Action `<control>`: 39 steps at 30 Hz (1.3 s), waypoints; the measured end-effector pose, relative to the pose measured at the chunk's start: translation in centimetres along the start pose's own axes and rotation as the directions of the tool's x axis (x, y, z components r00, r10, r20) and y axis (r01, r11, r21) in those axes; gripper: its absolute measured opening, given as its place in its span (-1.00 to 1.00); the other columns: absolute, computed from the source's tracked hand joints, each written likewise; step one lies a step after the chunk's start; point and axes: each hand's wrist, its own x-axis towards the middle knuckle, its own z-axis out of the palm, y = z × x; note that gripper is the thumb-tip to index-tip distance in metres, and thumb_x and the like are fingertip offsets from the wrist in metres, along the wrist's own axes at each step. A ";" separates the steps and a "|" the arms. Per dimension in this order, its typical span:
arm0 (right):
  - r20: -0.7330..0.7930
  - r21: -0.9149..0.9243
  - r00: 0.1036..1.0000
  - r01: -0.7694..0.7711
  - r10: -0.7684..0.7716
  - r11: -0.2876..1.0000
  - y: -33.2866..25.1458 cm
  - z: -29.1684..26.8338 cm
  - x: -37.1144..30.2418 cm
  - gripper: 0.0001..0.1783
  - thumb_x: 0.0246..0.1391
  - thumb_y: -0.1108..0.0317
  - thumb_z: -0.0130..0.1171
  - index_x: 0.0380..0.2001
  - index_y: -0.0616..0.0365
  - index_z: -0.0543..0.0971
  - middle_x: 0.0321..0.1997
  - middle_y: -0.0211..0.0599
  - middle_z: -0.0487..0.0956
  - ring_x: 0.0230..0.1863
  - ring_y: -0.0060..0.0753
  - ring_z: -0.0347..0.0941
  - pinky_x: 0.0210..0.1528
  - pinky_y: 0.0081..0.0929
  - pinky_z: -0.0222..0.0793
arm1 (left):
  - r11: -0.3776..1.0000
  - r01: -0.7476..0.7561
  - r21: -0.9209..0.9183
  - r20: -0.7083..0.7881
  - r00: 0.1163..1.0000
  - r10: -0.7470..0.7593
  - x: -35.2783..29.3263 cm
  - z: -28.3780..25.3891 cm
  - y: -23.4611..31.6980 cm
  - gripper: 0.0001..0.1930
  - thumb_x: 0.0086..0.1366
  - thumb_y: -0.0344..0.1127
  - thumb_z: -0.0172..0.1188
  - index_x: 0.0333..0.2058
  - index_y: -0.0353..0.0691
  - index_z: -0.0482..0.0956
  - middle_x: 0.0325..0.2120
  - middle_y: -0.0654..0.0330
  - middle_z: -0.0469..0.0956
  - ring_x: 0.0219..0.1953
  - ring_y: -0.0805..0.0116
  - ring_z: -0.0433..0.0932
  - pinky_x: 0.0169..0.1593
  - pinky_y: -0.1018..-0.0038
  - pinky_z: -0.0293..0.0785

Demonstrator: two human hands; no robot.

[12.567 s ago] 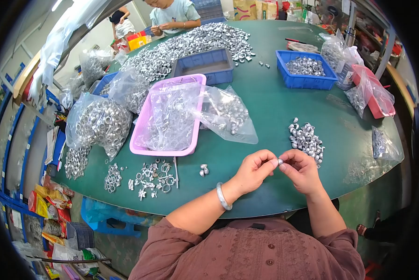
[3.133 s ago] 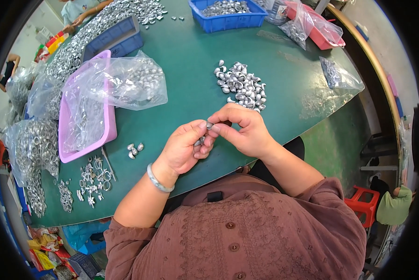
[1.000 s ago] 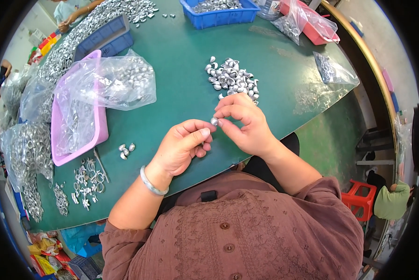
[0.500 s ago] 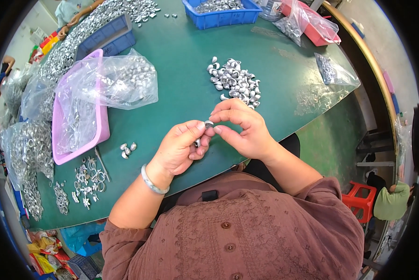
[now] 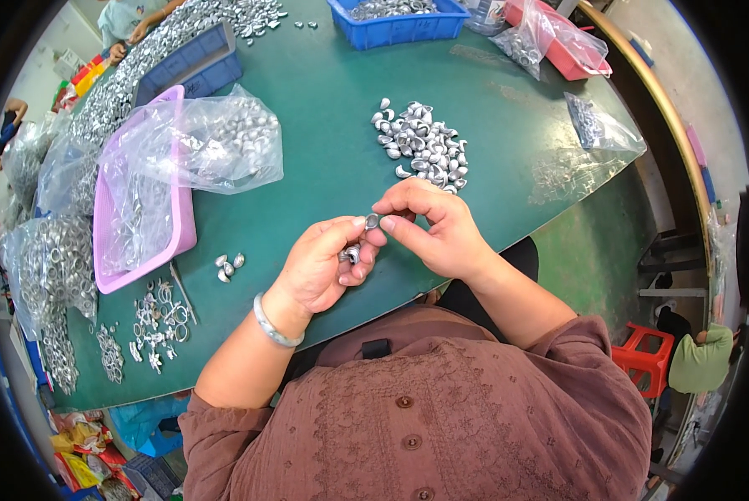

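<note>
A small, hollow, silver-grey metal piece (image 5: 372, 221) is pinched between both hands above the near part of the green table. My left hand (image 5: 312, 265), with a pale bangle on its wrist, grips it between thumb and forefinger. Curled lower fingers of that hand keep several more silver pieces (image 5: 351, 253) against the palm. From the other side, my right hand (image 5: 433, 227) holds the same piece with thumb and fingertips. Just beyond the right hand lies a pile of similar curved, shell-like pieces (image 5: 420, 144). A few smooth rounded pieces (image 5: 228, 267) rest left of my left hand.
A purple basket (image 5: 186, 225) with clear plastic bags stands at left, beside small metal rings and charms (image 5: 161, 317). Blue bins (image 5: 399, 32), a red bin (image 5: 570, 63) and a large heap of silver parts (image 5: 107, 108) occupy the far side. A red stool (image 5: 643, 359) stands at right.
The pinched piece has been turned, and its hollow side now shows. My right fingertips have shifted slightly on it. More of the pieces in my left palm are visible.
</note>
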 end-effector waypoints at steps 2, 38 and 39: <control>0.008 -0.001 1.000 -0.003 0.003 1.000 0.0 0.0 0.0 -0.91 -0.12 0.52 0.12 -0.44 0.20 0.52 -0.46 -0.37 0.46 -0.44 -0.53 0.36 -0.45 -0.62 0.26 | 1.000 0.010 0.014 -0.007 1.000 -0.010 0.0 0.1 0.0 -0.74 0.23 -0.24 -0.07 -0.45 -0.32 0.47 -0.66 0.25 0.39 -0.68 0.53 0.28 -0.70 0.72 0.06; 0.059 -0.357 0.982 0.189 -0.180 0.915 1.8 -1.9 1.1 -0.87 -0.26 0.50 0.17 -0.55 0.14 0.43 -0.41 -0.32 0.43 -0.33 -0.22 0.32 -0.27 -0.38 0.25 | 0.287 -0.083 0.954 -0.094 0.829 0.551 -5.4 -1.8 2.9 -0.85 0.09 -0.35 0.16 -0.43 -0.34 0.53 -0.62 0.31 0.43 -0.56 0.58 0.34 -0.46 0.65 0.29; 0.060 -0.356 0.982 0.190 -0.180 0.915 1.5 -1.6 1.1 -0.87 -0.26 0.50 0.17 -0.55 0.14 0.43 -0.41 -0.32 0.43 -0.33 -0.22 0.32 -0.27 -0.38 0.25 | 0.352 -0.166 0.921 -0.039 0.860 0.508 -4.4 -0.9 2.4 -0.85 0.13 -0.35 0.13 -0.39 -0.32 0.52 -0.63 0.41 0.39 -0.59 0.66 0.28 -0.52 0.68 0.23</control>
